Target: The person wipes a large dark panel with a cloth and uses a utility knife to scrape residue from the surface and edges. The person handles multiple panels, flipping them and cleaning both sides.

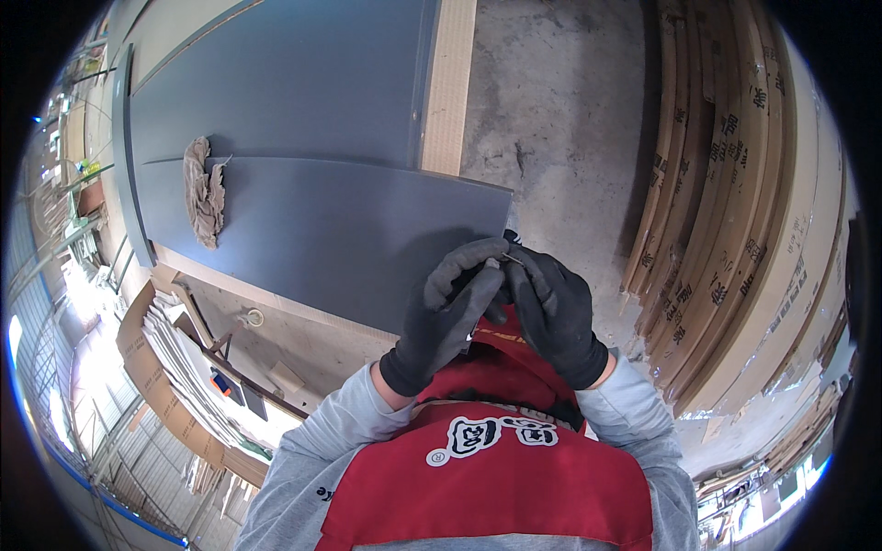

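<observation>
My left hand [451, 313] and my right hand [555, 310], both in black gloves, are raised close together in front of the red apron [482, 482]. A small, thin, light-coloured piece [511, 259] shows between the fingertips; it is too small to name, and which hand holds it is unclear. Beyond the hands lie dark grey panels [310, 234], one corner reaching near my fingers. A crumpled brown cloth [205, 193] rests on the nearer panel, towards its left end.
Flat cardboard cartons [730, 206] are stacked along the right. A grey strip [131, 158] stands at the panels' left end. Lower left are a cardboard box edge with white sheets [186, 386] and an orange and black object [220, 383]. Concrete floor [551, 103] lies between panels and cartons.
</observation>
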### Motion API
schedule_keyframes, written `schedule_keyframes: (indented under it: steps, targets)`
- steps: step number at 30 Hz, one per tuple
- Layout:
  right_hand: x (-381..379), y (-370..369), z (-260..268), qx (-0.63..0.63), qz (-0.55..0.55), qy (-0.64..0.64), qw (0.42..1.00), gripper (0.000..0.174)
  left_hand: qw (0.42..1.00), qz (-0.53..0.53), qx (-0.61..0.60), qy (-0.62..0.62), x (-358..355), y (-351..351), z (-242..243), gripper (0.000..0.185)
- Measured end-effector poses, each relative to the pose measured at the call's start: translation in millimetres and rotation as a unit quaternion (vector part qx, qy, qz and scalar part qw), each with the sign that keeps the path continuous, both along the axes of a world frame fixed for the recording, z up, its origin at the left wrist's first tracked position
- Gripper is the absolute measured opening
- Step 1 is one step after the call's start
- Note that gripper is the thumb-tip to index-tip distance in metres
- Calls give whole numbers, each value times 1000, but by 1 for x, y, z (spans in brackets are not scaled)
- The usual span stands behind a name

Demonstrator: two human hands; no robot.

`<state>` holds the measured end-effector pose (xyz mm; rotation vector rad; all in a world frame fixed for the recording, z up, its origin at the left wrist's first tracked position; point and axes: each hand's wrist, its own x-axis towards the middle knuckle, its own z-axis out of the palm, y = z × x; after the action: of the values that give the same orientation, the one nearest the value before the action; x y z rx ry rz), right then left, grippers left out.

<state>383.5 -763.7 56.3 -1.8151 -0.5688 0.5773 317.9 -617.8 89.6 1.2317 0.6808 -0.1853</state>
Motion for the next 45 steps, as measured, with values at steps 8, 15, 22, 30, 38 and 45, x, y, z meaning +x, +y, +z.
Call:
schedule_keyframes:
  steps: [8, 15, 22, 30, 38, 45]
  targets:
    - [6, 9, 2, 30, -120, 296, 947, 21, 998, 17, 59, 2, -1, 2, -15, 31]
    - [29, 21, -10, 53, -114, 432, 893, 23, 944, -138, 293, -64, 7, 18, -41, 31]
    - [32, 27, -17, 46, -119, 450, 884, 23, 941, -128, 305, -68, 15, 16, -37, 28]
    - [34, 30, -13, 24, -129, 451, 883, 23, 919, -130, 353, -115, 19, 19, -38, 30]
    - [31, 37, -10, -14, -154, 396, 905, 23, 915, -150, 359, -108, 20, 20, -37, 37]
    - [26, 39, -14, -14, -173, 362, 916, 22, 909, -152, 369, -119, 21, 19, -37, 38]
